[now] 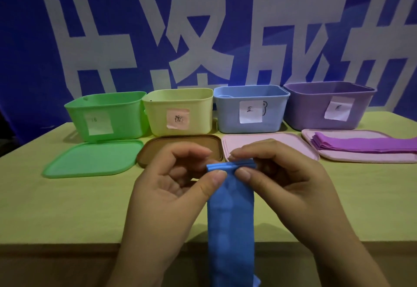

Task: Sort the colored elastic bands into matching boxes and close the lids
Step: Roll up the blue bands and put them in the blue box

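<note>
Yellow table (67, 207), hands pinching blue band (230, 214)

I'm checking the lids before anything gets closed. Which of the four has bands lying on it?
The far-right pink lid, in front of the purple box: folded purple bands lie on it. The other three lids carry none.

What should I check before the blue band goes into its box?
1. Hold: both hands, left and right, pinch the blue band's top edge: ok.
2. Blue box open: ok.
3. Room inside the blue box: cannot tell.
4. Band's lower end hangs below the table edge, out of frame; clear of snags: cannot tell.
5. Path: pink lid lies flat before the box: ok.
6. Purple bands still on a lid, unsorted: not ok.
</note>
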A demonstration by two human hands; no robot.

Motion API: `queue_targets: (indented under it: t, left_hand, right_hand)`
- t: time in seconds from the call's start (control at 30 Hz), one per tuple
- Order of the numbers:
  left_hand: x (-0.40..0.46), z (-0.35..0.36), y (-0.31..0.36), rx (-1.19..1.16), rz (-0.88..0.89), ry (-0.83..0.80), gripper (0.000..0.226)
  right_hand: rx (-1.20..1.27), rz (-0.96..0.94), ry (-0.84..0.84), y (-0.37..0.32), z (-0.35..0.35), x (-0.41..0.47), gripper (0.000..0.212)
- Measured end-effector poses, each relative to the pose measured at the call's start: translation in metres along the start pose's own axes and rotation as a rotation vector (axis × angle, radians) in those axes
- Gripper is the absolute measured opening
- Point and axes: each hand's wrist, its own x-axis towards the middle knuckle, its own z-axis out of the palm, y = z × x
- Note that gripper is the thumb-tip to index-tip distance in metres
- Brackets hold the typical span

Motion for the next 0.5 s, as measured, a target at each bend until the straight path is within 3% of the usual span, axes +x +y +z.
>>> queue_targets:
  t: [0.2, 0.37, 0.5]
  left_hand:
    - [0.004, 0.001, -0.008, -0.009, -0.055, -0.036, 0.035]
    - [0.007, -0.006, -0.013, -0.195, -0.160, -0.136, 0.032]
    - [0.010, -0.009, -0.018, -0.247, -0.200, -0.191, 0.040]
  right_hand:
    - [-0.074, -0.081, -0.004, 0.012, 0.005, 0.003, 0.013]
    - [-0.051, -0.099, 0.085, 0.019, 0.004, 0.002, 0.014]
    - [-0.008, -0.112, 0.029, 0.020, 0.002, 0.004, 0.009]
